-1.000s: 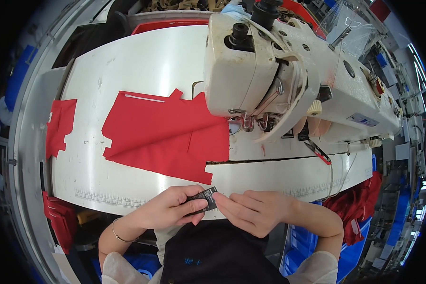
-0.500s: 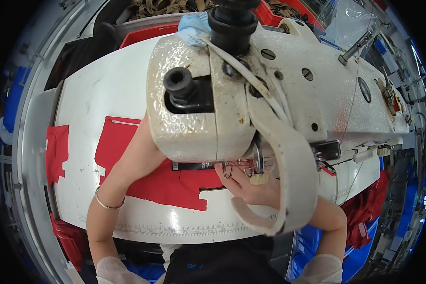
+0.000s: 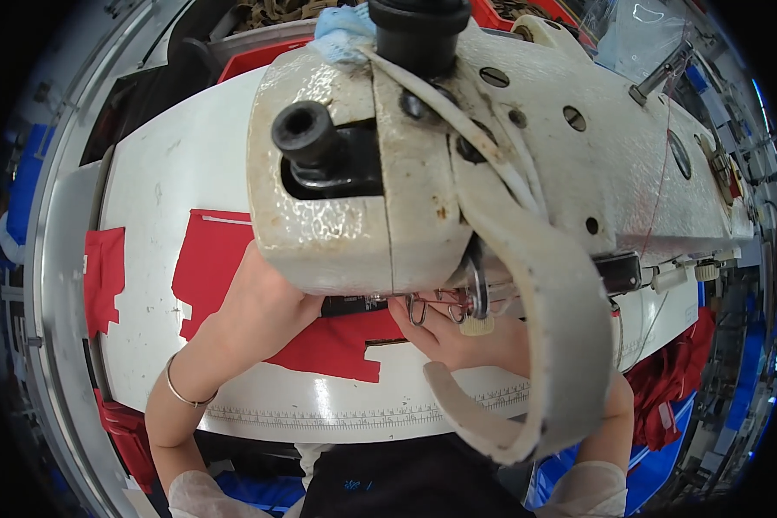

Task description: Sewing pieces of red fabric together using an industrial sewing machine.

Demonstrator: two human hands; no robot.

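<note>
A red cut fabric piece [image 3: 211, 255] lies on the white sewing table, partly under the cream sewing machine [image 3: 319, 246]. A black strip-like piece [image 3: 351, 306] rests on the red fabric below the machine head. My left hand [image 3: 268, 302] reaches over the fabric from the left beside this strip; the machine head hides its fingertips. My right hand [image 3: 466, 341] lies at the fabric's right edge, fingers stretched leftward near the strip's right end. Wire thread guides and the machine's curved cream arm [image 3: 570, 345] partly cover it.
Another red fabric piece [image 3: 104, 281] lies at the table's left edge. Red cloth hangs below it, and more red cloth [image 3: 669, 380] sits over a blue bin at the right. Bins of brown pieces [image 3: 293, 12] stand behind the machine. A ruler scale [image 3: 319, 420] runs along the near edge.
My left hand has shifted right and nearer, now covering the strip's left end. The machine head looks larger as the view has moved closer. My right hand stays about the same.
</note>
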